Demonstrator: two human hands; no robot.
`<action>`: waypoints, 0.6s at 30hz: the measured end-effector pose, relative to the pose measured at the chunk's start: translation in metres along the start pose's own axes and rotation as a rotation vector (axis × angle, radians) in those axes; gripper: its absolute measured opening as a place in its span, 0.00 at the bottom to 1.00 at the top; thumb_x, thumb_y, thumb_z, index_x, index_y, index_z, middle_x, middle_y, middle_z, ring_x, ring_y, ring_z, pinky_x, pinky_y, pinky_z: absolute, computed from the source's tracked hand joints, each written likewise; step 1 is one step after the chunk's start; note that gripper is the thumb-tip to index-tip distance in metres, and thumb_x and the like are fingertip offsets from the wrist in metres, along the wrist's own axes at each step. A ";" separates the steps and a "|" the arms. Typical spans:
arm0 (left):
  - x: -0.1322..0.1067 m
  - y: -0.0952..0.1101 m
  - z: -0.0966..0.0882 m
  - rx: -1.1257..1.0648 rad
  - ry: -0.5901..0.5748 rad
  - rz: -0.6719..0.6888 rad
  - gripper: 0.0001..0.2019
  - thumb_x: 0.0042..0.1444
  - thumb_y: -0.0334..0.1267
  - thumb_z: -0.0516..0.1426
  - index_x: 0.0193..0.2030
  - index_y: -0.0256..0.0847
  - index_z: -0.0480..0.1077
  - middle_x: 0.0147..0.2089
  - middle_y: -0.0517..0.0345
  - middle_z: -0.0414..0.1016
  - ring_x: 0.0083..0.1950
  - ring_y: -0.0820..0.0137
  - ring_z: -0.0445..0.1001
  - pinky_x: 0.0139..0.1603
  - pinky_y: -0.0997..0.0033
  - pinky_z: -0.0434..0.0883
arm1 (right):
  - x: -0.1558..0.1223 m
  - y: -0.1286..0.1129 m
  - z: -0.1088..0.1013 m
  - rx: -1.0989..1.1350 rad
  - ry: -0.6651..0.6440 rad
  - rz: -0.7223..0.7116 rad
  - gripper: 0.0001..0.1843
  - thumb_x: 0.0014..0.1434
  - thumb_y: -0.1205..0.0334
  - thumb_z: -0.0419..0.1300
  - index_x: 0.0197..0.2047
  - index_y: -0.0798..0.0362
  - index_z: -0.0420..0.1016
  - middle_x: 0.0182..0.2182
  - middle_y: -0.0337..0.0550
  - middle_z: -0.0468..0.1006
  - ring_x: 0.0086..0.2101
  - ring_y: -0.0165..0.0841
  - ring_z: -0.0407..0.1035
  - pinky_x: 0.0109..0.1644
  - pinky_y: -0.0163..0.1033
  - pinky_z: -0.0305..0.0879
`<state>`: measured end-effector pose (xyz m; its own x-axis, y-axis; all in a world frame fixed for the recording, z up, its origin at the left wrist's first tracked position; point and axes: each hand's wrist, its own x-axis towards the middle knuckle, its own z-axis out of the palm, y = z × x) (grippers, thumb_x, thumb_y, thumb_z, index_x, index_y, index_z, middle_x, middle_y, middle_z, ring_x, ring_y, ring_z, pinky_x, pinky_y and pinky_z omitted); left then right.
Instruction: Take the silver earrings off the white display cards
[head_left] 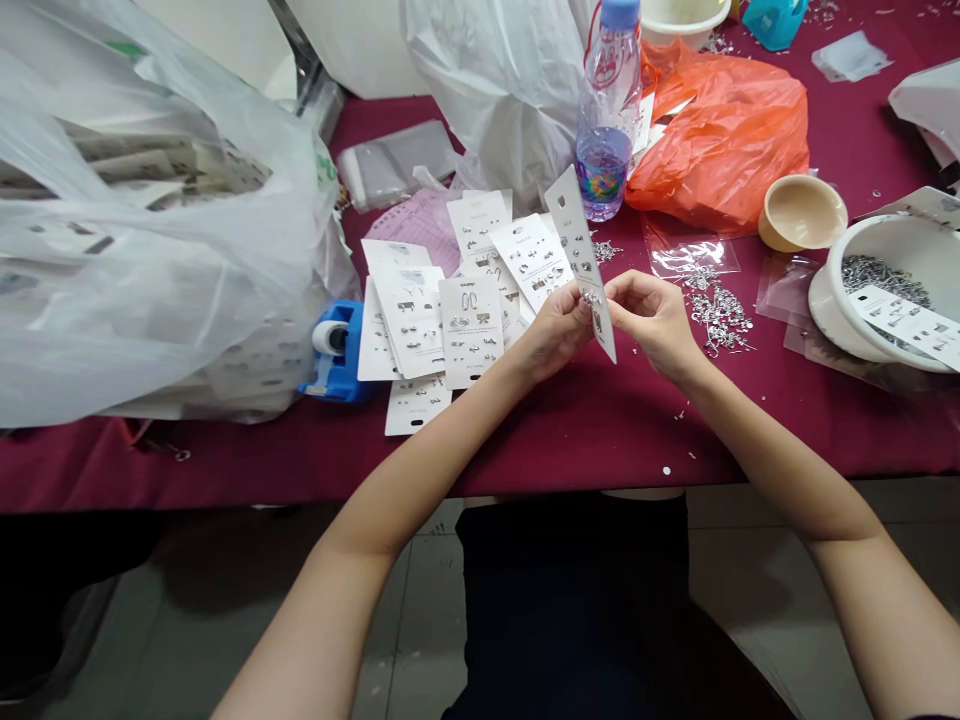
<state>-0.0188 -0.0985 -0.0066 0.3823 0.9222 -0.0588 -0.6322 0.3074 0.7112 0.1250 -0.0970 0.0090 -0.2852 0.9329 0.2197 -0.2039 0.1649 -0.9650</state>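
Note:
My left hand (555,328) pinches a long white earring card (576,240), held on edge above the maroon tablecloth (570,430). My right hand (651,318) is closed in a pinch against the same card's lower part, where small silver studs sit. Whether its fingers also hold a loose stud I cannot tell. Left of my hands lies a fanned pile of filled earring cards (450,310). A scatter of loose silver earring pieces (720,315) lies just right of my right hand.
A big clear bag of cards (142,230) fills the left side, with a blue tape dispenser (337,350) beside it. Behind stand a water bottle (609,110), an orange bag (720,130), a beige cup (801,212) and a white bowl (836,300) of metal parts.

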 end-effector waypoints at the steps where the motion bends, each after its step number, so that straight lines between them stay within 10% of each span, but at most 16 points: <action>1: 0.000 0.000 -0.001 0.003 -0.005 -0.004 0.22 0.43 0.40 0.76 0.26 0.37 0.66 0.22 0.68 0.67 0.26 0.81 0.69 0.29 0.83 0.68 | 0.000 0.000 -0.001 0.006 -0.001 0.001 0.21 0.50 0.48 0.77 0.30 0.54 0.75 0.26 0.37 0.80 0.27 0.28 0.75 0.35 0.36 0.77; 18: 0.005 -0.006 -0.016 0.099 -0.105 0.052 0.24 0.40 0.41 0.77 0.31 0.41 0.65 0.27 0.68 0.70 0.30 0.80 0.70 0.34 0.81 0.69 | -0.001 0.002 -0.004 -0.187 -0.098 -0.073 0.18 0.58 0.48 0.70 0.34 0.49 0.68 0.27 0.34 0.71 0.28 0.28 0.67 0.33 0.37 0.69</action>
<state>-0.0233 -0.0918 -0.0222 0.4226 0.9049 0.0504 -0.5853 0.2301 0.7775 0.1286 -0.0962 0.0067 -0.3678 0.8823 0.2937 -0.0523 0.2958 -0.9538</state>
